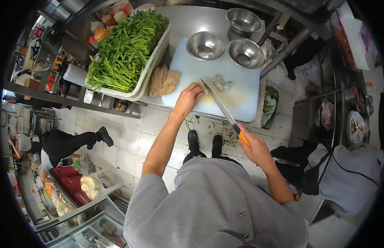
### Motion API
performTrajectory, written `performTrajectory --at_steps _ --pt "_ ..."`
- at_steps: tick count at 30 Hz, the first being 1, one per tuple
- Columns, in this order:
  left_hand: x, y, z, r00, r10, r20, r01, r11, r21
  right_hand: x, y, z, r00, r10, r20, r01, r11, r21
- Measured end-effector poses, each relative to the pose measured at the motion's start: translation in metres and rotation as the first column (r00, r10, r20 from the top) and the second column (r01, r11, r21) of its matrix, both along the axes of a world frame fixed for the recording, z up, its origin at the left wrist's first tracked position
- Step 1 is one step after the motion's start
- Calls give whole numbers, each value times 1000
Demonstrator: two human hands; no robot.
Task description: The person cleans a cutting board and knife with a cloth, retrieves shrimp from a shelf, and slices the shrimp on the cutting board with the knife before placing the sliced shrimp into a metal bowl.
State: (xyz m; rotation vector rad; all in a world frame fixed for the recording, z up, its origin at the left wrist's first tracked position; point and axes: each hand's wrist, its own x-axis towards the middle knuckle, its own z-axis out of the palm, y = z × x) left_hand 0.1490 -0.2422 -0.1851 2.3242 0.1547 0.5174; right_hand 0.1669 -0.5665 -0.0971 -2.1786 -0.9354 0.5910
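Note:
My right hand (pixel 254 148) is wrapped round the yellow handle of a kitchen knife (pixel 220 105). Its long blade slants up and left over a pale cutting board (pixel 250 93), the tip close to my left fingers. At the board's front left, my left hand (pixel 190 99) pinches a small whitish piece (pixel 206 91), mostly hidden by the fingers. Just right of the knife tip lies a little heap of grey-white pieces (pixel 221 83), too small to name. A wet yellowish patch marks the board below the heap. A crumpled tan cloth (pixel 163 81) lies left of the board.
Metal bowls (pixel 205 46) stand at the back of the board and beyond it. A white basket (pixel 155 61) heaped with leafy greens (pixel 128 47) is at left. Metal posts (pixel 285 53) rise at right. Co-workers (pixel 340 175) stand at right and far left. Leaf scraps litter the floor.

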Motion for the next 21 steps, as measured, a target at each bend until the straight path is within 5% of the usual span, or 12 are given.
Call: performTrajectory --at_steps 21 --pt "8 18 9 983 -154 -104 175 955 238 28 -4 26 990 137 -31 -139 987 -76"
